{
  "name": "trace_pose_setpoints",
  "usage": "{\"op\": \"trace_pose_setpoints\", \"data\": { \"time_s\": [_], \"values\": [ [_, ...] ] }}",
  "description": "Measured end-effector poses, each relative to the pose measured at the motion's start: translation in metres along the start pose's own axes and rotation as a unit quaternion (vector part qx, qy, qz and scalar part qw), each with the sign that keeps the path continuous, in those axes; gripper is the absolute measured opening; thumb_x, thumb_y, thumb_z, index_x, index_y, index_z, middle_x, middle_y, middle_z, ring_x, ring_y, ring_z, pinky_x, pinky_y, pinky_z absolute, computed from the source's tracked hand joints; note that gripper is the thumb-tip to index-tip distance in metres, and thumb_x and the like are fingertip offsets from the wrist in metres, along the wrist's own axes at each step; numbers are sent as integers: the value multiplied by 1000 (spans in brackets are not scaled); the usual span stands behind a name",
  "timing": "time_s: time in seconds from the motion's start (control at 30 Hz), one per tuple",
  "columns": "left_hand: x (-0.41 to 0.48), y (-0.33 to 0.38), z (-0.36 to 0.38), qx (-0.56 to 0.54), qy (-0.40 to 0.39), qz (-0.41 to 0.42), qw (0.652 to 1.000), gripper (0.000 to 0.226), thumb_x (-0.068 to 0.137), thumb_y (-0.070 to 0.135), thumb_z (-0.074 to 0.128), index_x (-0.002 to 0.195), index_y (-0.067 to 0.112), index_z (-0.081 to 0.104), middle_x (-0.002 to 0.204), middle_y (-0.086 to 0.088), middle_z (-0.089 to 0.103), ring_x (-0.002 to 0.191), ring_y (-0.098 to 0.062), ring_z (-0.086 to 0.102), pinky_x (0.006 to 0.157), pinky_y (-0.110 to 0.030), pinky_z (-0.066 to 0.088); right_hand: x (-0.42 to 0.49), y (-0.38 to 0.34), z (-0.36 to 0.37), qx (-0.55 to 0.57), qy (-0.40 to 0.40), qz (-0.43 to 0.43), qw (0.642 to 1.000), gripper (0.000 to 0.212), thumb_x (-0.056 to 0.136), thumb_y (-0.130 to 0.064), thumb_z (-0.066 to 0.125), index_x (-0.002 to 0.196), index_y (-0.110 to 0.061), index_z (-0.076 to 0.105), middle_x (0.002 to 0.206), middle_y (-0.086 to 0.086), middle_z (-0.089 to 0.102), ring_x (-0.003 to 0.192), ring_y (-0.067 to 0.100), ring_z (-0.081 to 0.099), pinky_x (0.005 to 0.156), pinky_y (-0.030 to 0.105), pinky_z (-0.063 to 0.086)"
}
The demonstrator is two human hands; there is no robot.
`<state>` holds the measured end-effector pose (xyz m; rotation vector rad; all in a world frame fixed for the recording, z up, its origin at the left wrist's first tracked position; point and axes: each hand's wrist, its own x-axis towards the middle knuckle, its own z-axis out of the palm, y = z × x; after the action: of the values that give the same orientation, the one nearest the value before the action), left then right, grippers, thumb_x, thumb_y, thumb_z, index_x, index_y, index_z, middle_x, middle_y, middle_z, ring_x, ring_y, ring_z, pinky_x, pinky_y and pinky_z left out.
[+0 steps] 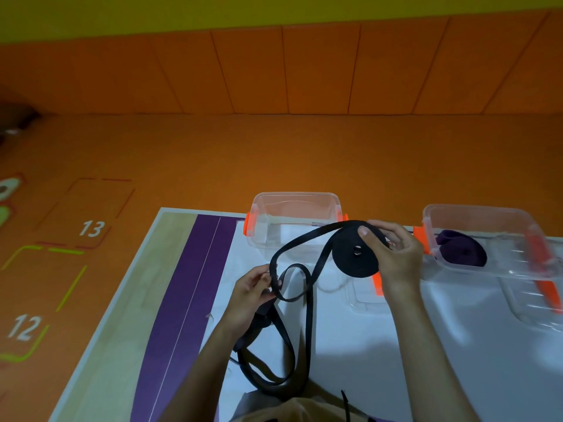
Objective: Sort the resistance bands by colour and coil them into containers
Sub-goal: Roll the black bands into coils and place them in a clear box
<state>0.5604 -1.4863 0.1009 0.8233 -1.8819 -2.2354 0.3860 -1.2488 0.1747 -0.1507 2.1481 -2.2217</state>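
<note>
Here the right hand [396,257] grasps a flat coil [355,263] of the black band [309,324]. Its thumb lies on the face of the coil and its fingers are curled round the far edge. The left hand [251,295] pinches the loose part of the same band between thumb and fingers, lower and to the left. From the coil the band runs in a wide bow to the left hand, then falls in long loops over the white desk [380,360] toward the person's body.

Just behind the coil stands a clear box [292,199] with orange clips. To the right, a second box [518,220] holds a rolled purple band [460,251]. One lid [365,300] lies on the desk below the right hand, and the other lid [530,312] lies in front of the second box. The desk has a purple stripe [182,284] on its left side. The floor [213,162] is orange, with the numbers 13 and 12 painted on it.
</note>
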Motion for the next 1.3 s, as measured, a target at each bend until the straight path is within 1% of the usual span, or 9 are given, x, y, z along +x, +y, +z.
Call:
{"op": "trace_pose_setpoints", "data": {
  "time_s": [0.27, 0.37, 0.47, 0.57, 0.73, 0.93, 1.07, 1.17, 1.3],
  "values": [
    [5, 2, -13, -191, 40, -46, 980, 41, 109, 6, 52, 141, 29, 66, 102, -8, 66, 103, -25, 65, 110, -49, 52, 6, 7, -5, -4, 18, 7, 1000, 27, 74, -48, 87, 98, -39, 80, 105, -10, 80, 99, 5, 75, 70, 17, 60],
    [3, 4, -16, -260, 19, -52, 964, 47, 99, 11, 70, 144, 24, 64, 111, -3, 67, 105, -18, 70, 109, -51, 53, 4, 10, -7, -3, 9, 8, 1000, 26, 73, -49, 86, 97, -42, 80, 101, -16, 80, 99, 2, 74, 72, 13, 58],
    [-1, 1, -19, -322, -4, -55, 945, 59, 85, 23, 82, 142, 16, 66, 96, -2, 64, 94, -18, 67, 108, -52, 53, 2, 10, -7, 2, -6, 10, 1000, 23, 77, -43, 87, 99, -43, 80, 100, -16, 80, 99, 3, 75, 75, 15, 59],
    [-2, -1, -15, -197, 32, -46, 979, 34, 101, 15, 68, 134, 20, 71, 93, -6, 63, 96, -20, 69, 108, -48, 56, -1, 6, -7, 6, -26, 3, 1000, 24, 77, -44, 87, 100, -42, 80, 100, -17, 80, 99, 2, 74, 76, 14, 59],
    [-9, -1, -9, -64, 26, -37, 997, 25, 95, 9, 75, 120, 10, 74, 99, -23, 62, 101, -35, 70, 88, -35, 62, -3, 0, -8, 17, -34, -8, 999, 24, 75, -46, 87, 98, -42, 80, 101, -14, 80, 100, 5, 75, 77, 18, 61],
    [-15, 25, 4, 157, -51, -75, 983, 53, 96, 8, 76, 142, 28, 58, 138, -4, 65, 136, -25, 59, 115, -44, 50, -7, -9, -6, -6, -124, -43, 991, 20, 80, -36, 89, 99, -37, 81, 103, -10, 80, 103, 10, 75, 82, 19, 59],
    [-16, 67, 34, 185, -94, 76, 975, 64, 99, 34, 75, 153, 48, 44, 153, 21, 52, 148, 0, 42, 121, -29, 35, -15, -19, 1, -42, -203, -64, 976, 21, 82, -28, 90, 97, -39, 81, 101, -13, 80, 99, 8, 75, 82, 17, 58],
    [-16, 92, 52, 202, -118, 177, 956, 51, 98, 39, 76, 145, 48, 57, 148, 22, 59, 144, -1, 48, 119, -27, 35, -21, -25, 6, -44, -245, -56, 967, 22, 83, -22, 90, 96, -37, 81, 99, -10, 80, 96, 10, 77, 80, 17, 58],
    [-14, 97, 60, 134, -101, 191, 967, 31, 90, 21, 85, 117, 35, 80, 111, 7, 80, 112, -9, 73, 102, -25, 54, -27, -32, 8, -41, -263, -51, 963, 21, 84, -24, 90, 98, -37, 82, 99, -7, 81, 94, 11, 78, 81, 17, 58]
  ]
}}
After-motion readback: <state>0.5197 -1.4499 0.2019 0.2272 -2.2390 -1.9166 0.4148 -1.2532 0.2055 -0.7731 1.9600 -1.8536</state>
